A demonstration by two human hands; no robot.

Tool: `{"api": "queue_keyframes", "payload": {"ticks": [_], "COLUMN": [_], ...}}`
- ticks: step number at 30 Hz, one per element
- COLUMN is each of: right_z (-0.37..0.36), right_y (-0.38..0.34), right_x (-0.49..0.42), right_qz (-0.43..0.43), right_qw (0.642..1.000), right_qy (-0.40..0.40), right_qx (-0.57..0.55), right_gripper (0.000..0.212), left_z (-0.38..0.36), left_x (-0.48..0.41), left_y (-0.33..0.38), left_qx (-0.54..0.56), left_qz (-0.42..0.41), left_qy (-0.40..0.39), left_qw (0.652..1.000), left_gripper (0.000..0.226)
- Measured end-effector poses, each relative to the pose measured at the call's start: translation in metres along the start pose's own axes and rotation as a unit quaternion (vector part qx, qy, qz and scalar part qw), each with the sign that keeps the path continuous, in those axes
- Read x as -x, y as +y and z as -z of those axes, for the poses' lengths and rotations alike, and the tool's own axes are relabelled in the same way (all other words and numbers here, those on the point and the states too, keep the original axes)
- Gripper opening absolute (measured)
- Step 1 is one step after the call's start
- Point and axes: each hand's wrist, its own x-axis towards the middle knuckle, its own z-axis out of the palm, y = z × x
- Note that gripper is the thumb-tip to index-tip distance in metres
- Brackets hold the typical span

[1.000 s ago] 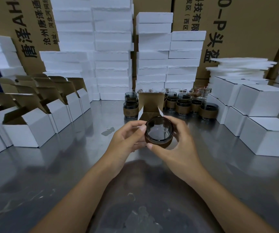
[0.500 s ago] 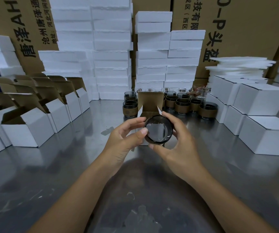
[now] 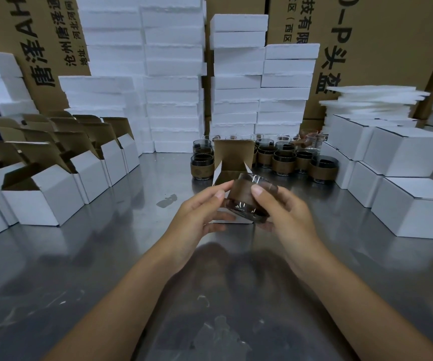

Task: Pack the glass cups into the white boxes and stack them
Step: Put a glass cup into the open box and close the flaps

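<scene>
You had the cup [image 3: 244, 199] pinched btwn both hands, left hand [image 3: 199, 212] & right hand [image 3: 285, 212] curled round its brown sleeve, tilted, just in front of the open box [image 3: 232, 155]. Best bet: square it to the opening, ease it in slow, flap kept back. Behind, more cups [image 3: 280, 158] waited. Left boxes [image 3: 43, 204] stood open, insides mostly hidden; right boxes [image 3: 413, 212] were closed.

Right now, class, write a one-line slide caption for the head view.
Left hand and right hand hold a brown-sleeved glass cup tilted before an open white box on the metal table.
</scene>
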Motion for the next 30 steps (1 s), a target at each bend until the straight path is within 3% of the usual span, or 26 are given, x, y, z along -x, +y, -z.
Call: {"api": "queue_keyframes", "payload": {"ticks": [8,13,19,25,30], "right_z": [0.0021,0.0038,0.0049,0.0020,-0.0018], "right_y": [-0.0028,-0.0035,-0.0044,-0.0034,-0.0010], "right_x": [-0.0027,-0.0038,-0.0041,-0.0037,-0.0014], "right_qz": [-0.140,-0.175,-0.198,-0.142,-0.001], "right_qw": [0.988,0.980,0.974,0.988,0.998], "right_qy": [-0.030,-0.044,-0.034,-0.021,0.018], "right_qx": [-0.052,-0.084,-0.104,-0.060,-0.055], "right_gripper": [0.043,0.056,0.049,0.059,0.071], "left_z": [-0.0001,0.0003,0.0004,-0.0012,-0.0010], "left_x": [0.0008,0.0015,0.0017,0.0004,-0.0029], "left_y": [-0.0003,0.0000,-0.0006,-0.0017,-0.0022], "left_qx": [0.016,0.027,0.016,0.026,-0.020], "left_qz": [-0.002,-0.003,0.002,-0.002,-0.038], "left_qy": [-0.015,-0.026,-0.024,-0.017,0.104], "left_qw": [1.000,0.999,1.000,1.000,0.994], "left_gripper": [0.038,0.038,0.034,0.035,0.025]}}
